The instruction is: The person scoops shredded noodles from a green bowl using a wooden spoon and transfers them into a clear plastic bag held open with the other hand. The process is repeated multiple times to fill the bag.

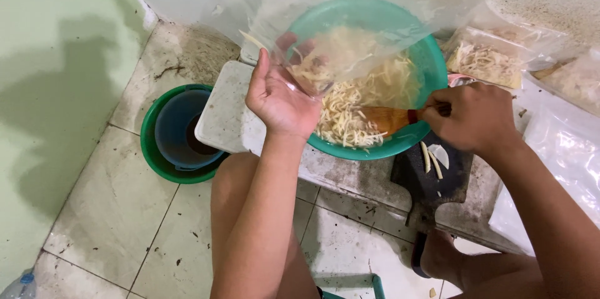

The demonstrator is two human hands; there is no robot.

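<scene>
Nearest lies a stained, pale tiled floor [119, 211] (grimy at the grout), with a green bucket [150, 149] beside a white board [225, 114]. The left hand [278, 96] pinches a clear plastic bag [325, 24] open over a teal bowl [431, 61] of shredded strips [350, 111]; the right hand [475, 114] grips a wooden spatula [387, 118] in them. Beyond, filled bags [487, 61] rest against a pale green wall [56, 36].

The single head camera is looking steeply down from close above the teal bowl [375, 143]. It is facing the floor tiles below the bowl, with the wall to its left.
</scene>
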